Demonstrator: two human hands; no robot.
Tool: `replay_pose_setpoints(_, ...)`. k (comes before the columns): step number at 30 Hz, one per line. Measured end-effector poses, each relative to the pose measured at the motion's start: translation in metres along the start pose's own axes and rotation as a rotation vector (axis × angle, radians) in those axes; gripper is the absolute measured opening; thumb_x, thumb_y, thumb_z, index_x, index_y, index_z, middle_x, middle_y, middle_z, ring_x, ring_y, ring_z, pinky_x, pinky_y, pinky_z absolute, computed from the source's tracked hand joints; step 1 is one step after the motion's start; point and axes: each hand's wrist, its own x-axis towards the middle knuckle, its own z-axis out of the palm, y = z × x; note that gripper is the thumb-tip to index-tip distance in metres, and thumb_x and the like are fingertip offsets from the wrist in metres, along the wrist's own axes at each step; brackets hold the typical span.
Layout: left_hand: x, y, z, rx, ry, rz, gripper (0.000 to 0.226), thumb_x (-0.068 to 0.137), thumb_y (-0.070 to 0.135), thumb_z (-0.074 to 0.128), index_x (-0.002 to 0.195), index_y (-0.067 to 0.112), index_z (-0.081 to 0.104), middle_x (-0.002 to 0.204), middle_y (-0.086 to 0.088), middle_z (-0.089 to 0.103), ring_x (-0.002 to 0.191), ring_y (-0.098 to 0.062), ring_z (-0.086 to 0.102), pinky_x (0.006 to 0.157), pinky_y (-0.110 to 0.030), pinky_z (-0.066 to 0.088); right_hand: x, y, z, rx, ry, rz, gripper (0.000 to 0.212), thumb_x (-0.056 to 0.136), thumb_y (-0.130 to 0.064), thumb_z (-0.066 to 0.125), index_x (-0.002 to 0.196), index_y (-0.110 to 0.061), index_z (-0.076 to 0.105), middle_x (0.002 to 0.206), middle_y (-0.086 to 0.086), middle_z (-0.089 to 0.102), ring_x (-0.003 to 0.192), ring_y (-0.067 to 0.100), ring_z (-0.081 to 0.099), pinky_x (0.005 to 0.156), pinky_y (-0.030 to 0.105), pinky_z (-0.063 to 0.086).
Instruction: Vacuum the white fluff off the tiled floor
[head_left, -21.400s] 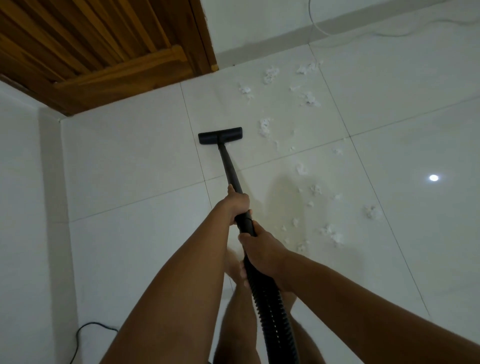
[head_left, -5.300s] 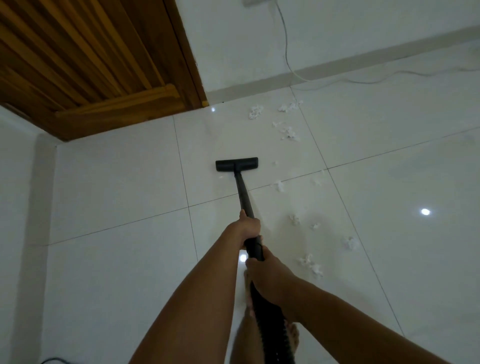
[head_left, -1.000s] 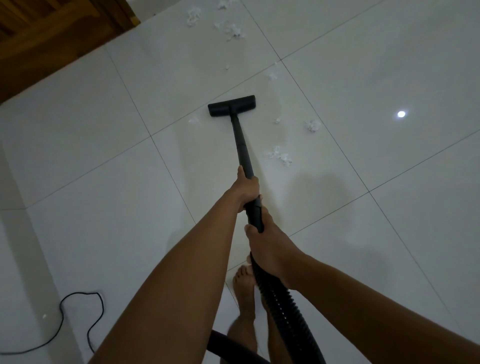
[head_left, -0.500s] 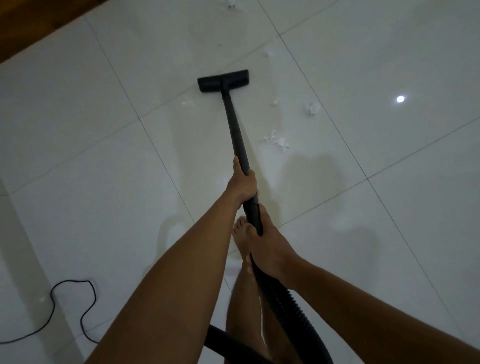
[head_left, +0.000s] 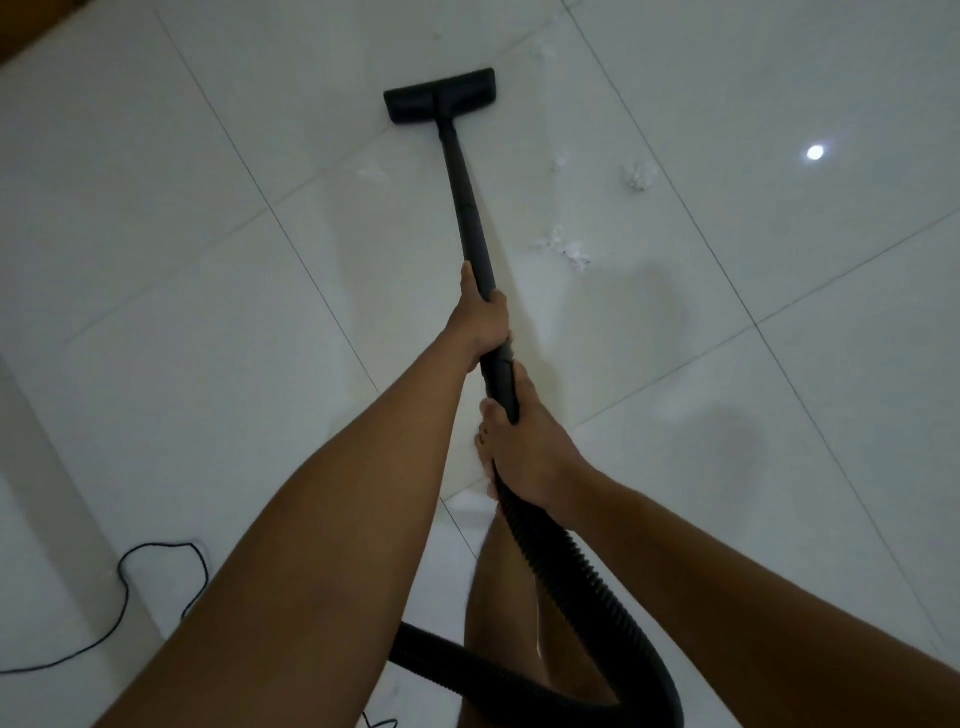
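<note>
- Two bare hands grip a black vacuum wand (head_left: 467, 208), seen from above over a glossy white tiled floor (head_left: 208, 260).
- The vacuum head (head_left: 440, 96) appears to rest flat on the tiles at the wand's far end, its wide edge set crosswise to the wand.
- The wand's long axis runs from the hands straight away from the person, leaning slightly left, up to the vacuum head.
- The left hand (head_left: 480, 322) is the one nearer the vacuum head, fingers wrapped round the wand's lower part.
- The right hand (head_left: 530, 447) sits farther back from the vacuum head, curled round the cuff where the wand joins a ribbed black hose (head_left: 566, 561).
- The white fluff lies mostly behind and to the right of the vacuum head. The biggest cluster (head_left: 569, 252) is near the wand's right side, between the vacuum head and the left hand.
- A rounder tuft (head_left: 640, 175) sits farther right of the vacuum head, with a tiny fleck (head_left: 560, 162) between it and the wand.
- A thin wisp (head_left: 374, 171) lies behind the vacuum head on its left.
- Judging from this, the vacuum head has overshot most of the fluff, so the next stroke likely means drawing it back and swinging it rightward, the left hand steering.
- A thin black cord (head_left: 124, 587) loops on the floor well behind and left of the vacuum head.
</note>
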Motion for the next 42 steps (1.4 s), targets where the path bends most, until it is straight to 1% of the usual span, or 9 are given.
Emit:
replay_pose_setpoints(3,0.007,0.003,-0.007,-0.031,-0.012,-0.007,0.070,0.107,0.028,0.037,0.158,0.045,-0.009,0.087,-0.009,0.062,0.067,-0.020,0.060,0.078,-0.043,0.062,0.010,-0.002,0.005,-0.030,0.039,-0.025,0.053,0.107,-0.032,0.043,0.151,-0.051,0.020,0.081,0.014,0.060,0.056,0.019,0.056,0.049,0.030,0.056)
replay_pose_setpoints(6,0.012,0.009,-0.009,-0.103,0.010,0.007,0.071,0.107,0.025,0.041,0.158,0.047,-0.003,0.076,-0.006,0.059,0.058,-0.016,0.058,0.058,-0.032,0.058,0.017,-0.009,0.004,-0.048,0.043,-0.075,0.054,0.108,-0.030,0.043,0.153,-0.047,0.018,0.080,0.014,0.060,0.055,0.018,0.056,0.051,0.030,0.055)
replay_pose_setpoints(8,0.016,0.013,-0.009,-0.146,0.016,0.010,0.071,0.106,0.024,0.042,0.158,0.048,0.001,0.073,-0.005,0.057,0.054,-0.014,0.057,0.055,-0.029,0.054,0.020,-0.015,0.003,-0.064,0.039,-0.093,0.056,0.108,-0.030,0.042,0.155,-0.045,0.017,0.080,0.015,0.061,0.057,0.018,0.056,0.052,0.030,0.054)
replay_pose_setpoints(12,0.026,0.024,-0.015,-0.103,-0.001,0.012,0.071,0.107,0.026,0.040,0.158,0.049,-0.004,0.075,-0.006,0.058,0.058,-0.016,0.057,0.061,-0.034,0.057,0.026,-0.029,0.002,-0.089,0.045,-0.095,0.058,0.109,-0.031,0.042,0.157,-0.045,0.013,0.082,0.016,0.063,0.058,0.018,0.057,0.051,0.027,0.053)
replay_pose_setpoints(18,0.042,0.048,-0.033,-0.014,0.008,0.023,0.070,0.108,0.027,0.037,0.159,0.044,-0.008,0.078,-0.009,0.059,0.063,-0.019,0.058,0.081,-0.044,0.061,0.042,-0.056,0.012,-0.072,0.067,-0.042,0.057,0.108,-0.035,0.041,0.155,-0.050,0.012,0.079,0.013,0.063,0.056,0.018,0.059,0.044,0.024,0.052)
replay_pose_setpoints(27,0.066,0.084,-0.062,0.034,-0.006,0.025,0.070,0.108,0.026,0.035,0.159,0.041,-0.009,0.087,-0.010,0.060,0.068,-0.019,0.059,0.083,-0.043,0.061,0.072,-0.096,0.025,-0.075,0.097,0.006,0.056,0.106,-0.044,0.040,0.153,-0.055,0.011,0.085,0.011,0.065,0.060,0.018,0.064,0.043,0.021,0.051)
replay_pose_setpoints(33,0.083,0.112,-0.077,0.022,-0.012,0.021,0.070,0.108,0.026,0.035,0.159,0.042,-0.009,0.092,-0.011,0.060,0.069,-0.019,0.058,0.086,-0.045,0.061,0.091,-0.126,0.025,-0.079,0.115,0.004,0.055,0.106,-0.045,0.040,0.152,-0.055,0.013,0.085,0.012,0.066,0.046,0.011,0.062,0.041,0.021,0.051)
replay_pose_setpoints(37,0.097,0.128,-0.082,0.008,-0.009,0.026,0.071,0.107,0.025,0.037,0.159,0.043,-0.008,0.101,-0.012,0.058,0.071,-0.019,0.058,0.090,-0.048,0.060,0.105,-0.141,0.020,-0.062,0.132,-0.001,0.048,0.106,-0.044,0.041,0.147,-0.057,0.021,0.083,0.013,0.066,0.036,0.008,0.061,0.040,0.022,0.051)
replay_pose_setpoints(42,0.118,0.135,-0.085,0.010,-0.013,0.034,0.071,0.107,0.026,0.036,0.158,0.044,-0.009,0.100,-0.011,0.059,0.069,-0.019,0.058,0.090,-0.048,0.060,0.122,-0.150,0.018,-0.047,0.127,0.007,0.046,0.105,-0.043,0.042,0.144,-0.060,0.024,0.084,0.015,0.067,0.044,0.013,0.063,0.042,0.024,0.052)
